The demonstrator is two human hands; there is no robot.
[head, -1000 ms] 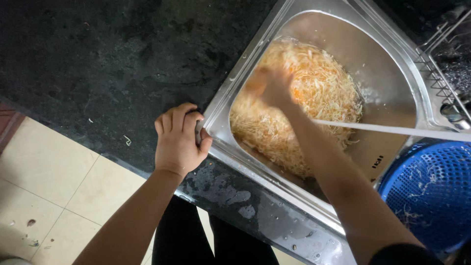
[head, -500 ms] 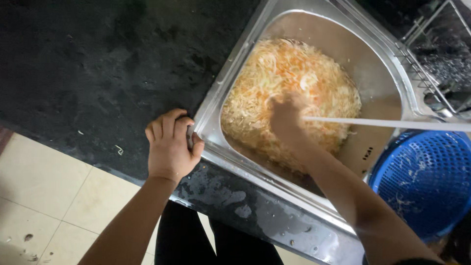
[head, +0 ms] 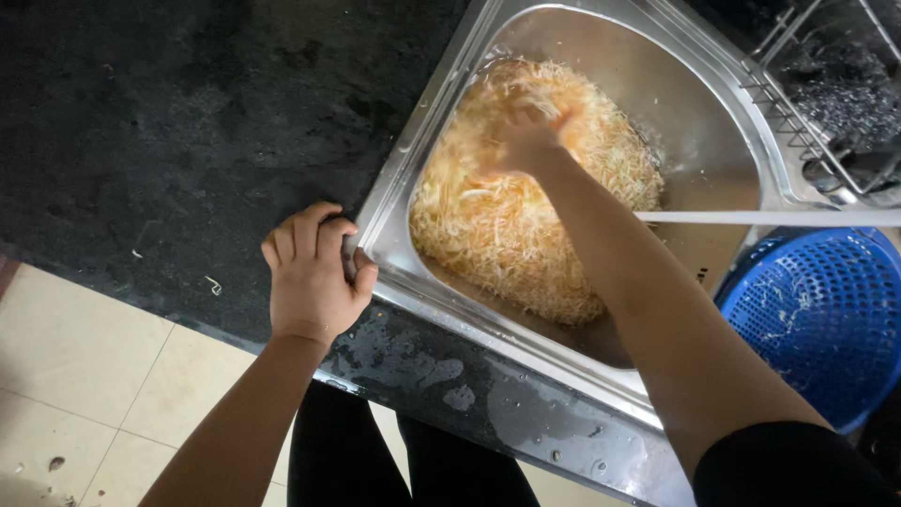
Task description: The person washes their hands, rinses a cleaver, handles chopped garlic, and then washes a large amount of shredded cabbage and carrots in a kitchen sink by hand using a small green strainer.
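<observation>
left hand [head: 313, 277]: your left hand rests on the corner of the rectangular stainless steel sink [head: 713, 155], fingers curled over its raised rim and thumb tucked against the metal; it grips the rim itself.
right hand [head: 526, 141]: your right hand is down in the basin, blurred, fingers loosely spread and pushed into the shreds; you cannot tell whether it closes on a clump.
shredded heap: the pale yellow and orange heap of finely shredded vegetable [head: 511, 221] fills the left and middle of the basin, piled against the wall nearest your left hand and touching your right hand.
sink: its right part shows bare wet metal with a few stray shreds stuck to the wall.
counter: the black speckled stone counter [head: 178, 122] surrounds the sink; a couple of loose shreds lie on it left of your left hand, and its front edge below the sink is wet and spotted with drops.
basket: a round blue perforated plastic basket [head: 826, 319] sits just right of the sink, low at the frame's right edge, with pale shreds clinging inside.
rack: a wire metal dish rack [head: 831, 89] stands at the top right, beside the sink's far rim.
rod: a thin pale straight rod [head: 770, 218] crosses from your right forearm to the right edge, above the basket.
floor: cream tiled floor [head: 75, 376] shows at lower left, under the counter edge.
</observation>
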